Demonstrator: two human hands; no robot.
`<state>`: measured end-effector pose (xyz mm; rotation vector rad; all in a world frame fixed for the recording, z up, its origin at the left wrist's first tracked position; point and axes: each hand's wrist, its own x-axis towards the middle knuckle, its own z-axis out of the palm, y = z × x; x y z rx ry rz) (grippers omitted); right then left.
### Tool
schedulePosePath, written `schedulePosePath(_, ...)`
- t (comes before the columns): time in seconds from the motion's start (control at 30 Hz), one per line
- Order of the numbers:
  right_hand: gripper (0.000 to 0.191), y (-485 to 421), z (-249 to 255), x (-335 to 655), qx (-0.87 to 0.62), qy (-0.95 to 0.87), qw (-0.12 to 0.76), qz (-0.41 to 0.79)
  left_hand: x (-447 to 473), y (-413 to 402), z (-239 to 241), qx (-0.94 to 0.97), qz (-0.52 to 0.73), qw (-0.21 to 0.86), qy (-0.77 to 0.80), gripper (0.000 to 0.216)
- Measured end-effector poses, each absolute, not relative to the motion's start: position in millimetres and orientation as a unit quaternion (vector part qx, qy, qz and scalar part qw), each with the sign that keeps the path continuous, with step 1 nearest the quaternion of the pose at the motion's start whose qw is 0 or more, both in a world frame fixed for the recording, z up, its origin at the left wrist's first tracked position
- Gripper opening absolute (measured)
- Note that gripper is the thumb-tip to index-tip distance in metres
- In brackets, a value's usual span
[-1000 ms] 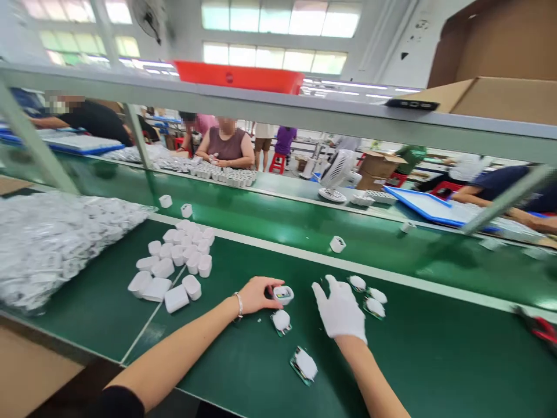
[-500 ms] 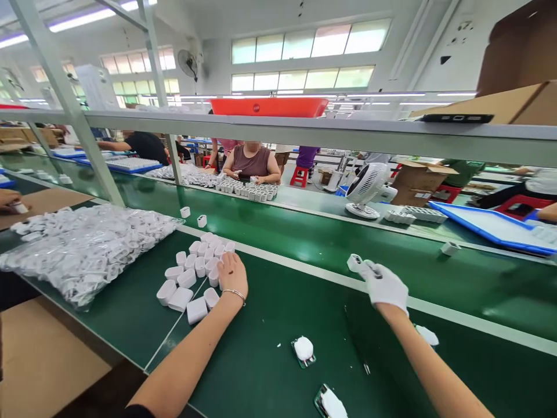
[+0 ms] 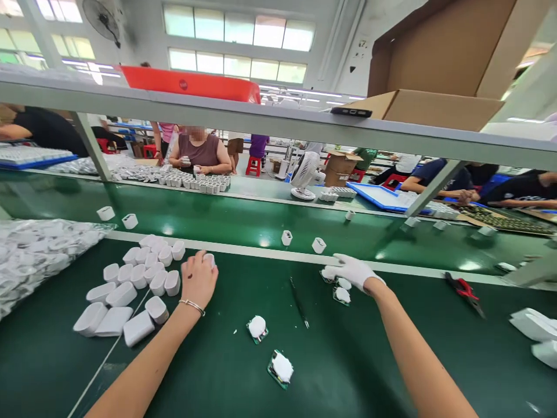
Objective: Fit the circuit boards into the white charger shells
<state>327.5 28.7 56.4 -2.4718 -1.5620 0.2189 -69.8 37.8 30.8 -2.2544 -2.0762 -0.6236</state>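
Note:
My bare left hand point(image 3: 199, 280) is closed around a white plastic housing point(image 3: 210, 259), whose end shows past the fingers. It is just right of a cluster of similar white oval housings point(image 3: 138, 275). My right hand point(image 3: 353, 271), in a white glove, is over small circuit boards point(image 3: 342, 296) with white pads on top. Its fingers are stretched out and apart, the lower ones touching or nearly touching one board; the contact is partly hidden. Two more padded boards point(image 3: 281, 368) lie nearer me. Black tweezers point(image 3: 299, 303) lie between my hands.
Open-ended white housings point(image 3: 319, 245) stand on the green strip beyond the white line. A bag of white parts point(image 3: 39, 255) is at left, red-handled pliers point(image 3: 465, 292) at right. A shelf point(image 3: 287, 119) crosses above, bearing a red tray point(image 3: 191, 83). A person point(image 3: 200, 152) works opposite.
My view has turned right. My right hand has let go of a white housing on the green strip and come back to the boards. My left hand has drawn a housing away from the cluster.

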Motion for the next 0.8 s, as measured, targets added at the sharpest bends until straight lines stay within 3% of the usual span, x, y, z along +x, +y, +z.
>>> schedulePosePath(0.17,0.03,2,37,290,-0.852,-0.52,0.036,0.047,-33,15,17,-0.805,-0.193,-0.075,-0.556,0.016)
schedulePosePath(0.3,0.028,3,32,264,-0.852,-0.522,0.018,0.022,-27,5,13,-0.808,-0.199,-0.106,-0.545,0.01)
schedulePosePath(0.37,0.033,1,36,260,-0.845,-0.534,0.017,0.033,-31,4,11,-0.791,-0.203,-0.144,-0.558,0.027)
schedulePosePath(0.47,0.04,-6,42,262,-0.839,-0.542,0.029,0.042,-38,7,7,-0.75,-0.22,-0.253,-0.57,0.071)
schedulePosePath(0.53,0.038,-12,43,264,-0.825,-0.562,0.052,0.037,-42,11,1,-0.737,-0.242,-0.317,-0.546,0.085)
schedulePosePath(0.67,0.051,-19,35,266,-0.769,-0.63,0.084,0.065,-43,22,-9,-0.745,-0.259,-0.368,-0.493,0.059)
schedulePosePath(0.8,0.037,-16,27,261,-0.765,-0.629,0.111,0.08,-39,23,-10,-0.751,-0.269,-0.375,-0.472,0.055)
